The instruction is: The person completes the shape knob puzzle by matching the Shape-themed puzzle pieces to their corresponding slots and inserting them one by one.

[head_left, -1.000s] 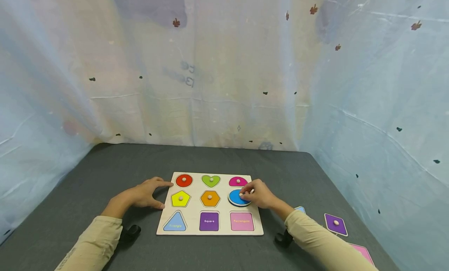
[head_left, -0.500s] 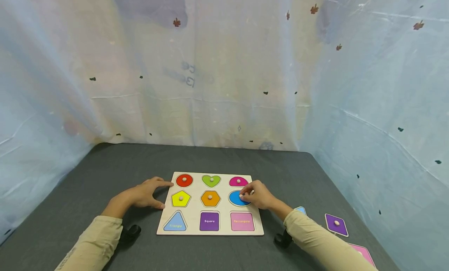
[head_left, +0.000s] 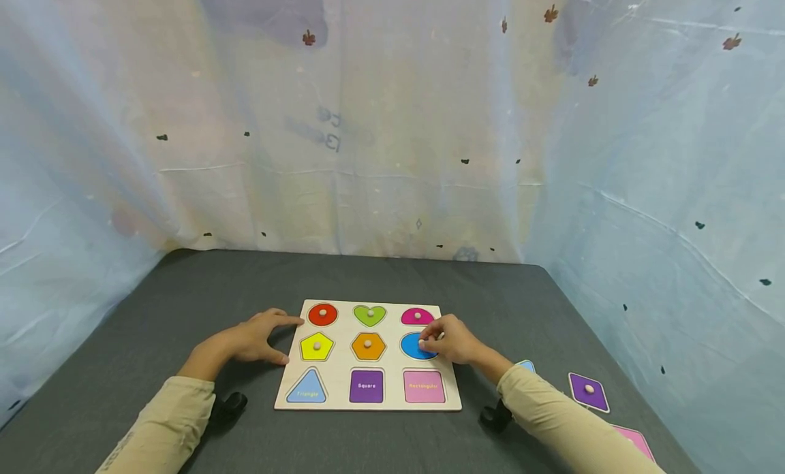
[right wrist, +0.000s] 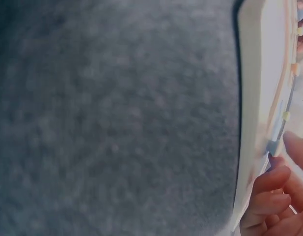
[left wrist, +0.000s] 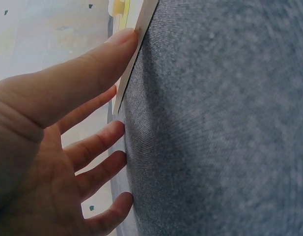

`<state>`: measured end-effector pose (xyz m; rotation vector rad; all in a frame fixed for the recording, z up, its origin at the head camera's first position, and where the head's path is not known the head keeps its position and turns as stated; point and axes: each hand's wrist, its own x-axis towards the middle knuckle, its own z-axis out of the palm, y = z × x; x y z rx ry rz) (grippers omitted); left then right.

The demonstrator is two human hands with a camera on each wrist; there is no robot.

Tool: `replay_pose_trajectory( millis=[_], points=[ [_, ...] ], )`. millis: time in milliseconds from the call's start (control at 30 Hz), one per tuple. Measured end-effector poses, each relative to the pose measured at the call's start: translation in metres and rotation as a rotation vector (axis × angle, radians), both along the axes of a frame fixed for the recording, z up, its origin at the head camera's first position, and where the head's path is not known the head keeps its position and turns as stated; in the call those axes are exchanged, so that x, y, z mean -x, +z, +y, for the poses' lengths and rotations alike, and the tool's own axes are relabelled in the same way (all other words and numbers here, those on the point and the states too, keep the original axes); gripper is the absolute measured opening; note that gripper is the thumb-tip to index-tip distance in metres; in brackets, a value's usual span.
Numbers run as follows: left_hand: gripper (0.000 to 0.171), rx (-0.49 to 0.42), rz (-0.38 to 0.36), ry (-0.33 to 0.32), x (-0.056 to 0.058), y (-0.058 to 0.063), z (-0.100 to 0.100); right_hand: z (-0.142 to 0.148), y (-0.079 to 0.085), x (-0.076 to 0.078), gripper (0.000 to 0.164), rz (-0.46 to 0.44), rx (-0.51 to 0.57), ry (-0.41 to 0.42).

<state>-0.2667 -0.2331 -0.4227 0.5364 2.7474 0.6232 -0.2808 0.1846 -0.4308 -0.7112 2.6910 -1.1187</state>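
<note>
A wooden shape-puzzle board (head_left: 393, 365) lies flat on the dark grey table. With thumb and forefinger apart, my left hand (head_left: 254, 336) touches the board's left edge; in the left wrist view its thumb (left wrist: 92, 64) rests on the rim and the other fingers spread. My right hand (head_left: 456, 341) pinches the knob of the blue oval puzzle piece (head_left: 410, 346), which sits in its recess at the middle right; the fingers cover its right part. Knobbed pieces fill the upper rows, among them a red circle (head_left: 322, 315) and an orange hexagon (head_left: 368, 351).
The bottom row shows printed recesses: triangle (head_left: 306, 390), square (head_left: 366, 396) and rectangle (head_left: 424, 396). To the right lie a purple square piece (head_left: 582, 392), a pink piece (head_left: 638, 440) and a light blue piece (head_left: 527, 366), partly behind the right sleeve (head_left: 564, 419).
The blue oval piece, raised above the board a second ago, has dropped down level into its recess. My right hand keeps its pinch on the knob; my left hand has stayed at the edge.
</note>
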Motion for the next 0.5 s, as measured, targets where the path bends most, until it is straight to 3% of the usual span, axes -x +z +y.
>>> replay_pose_trajectory(
  millis=[500],
  points=[
    [0.081,-0.002,0.001,-0.003,-0.002,0.002,0.001,0.013,0.013,-0.001,0.022,-0.005,0.024,0.035]
  ],
)
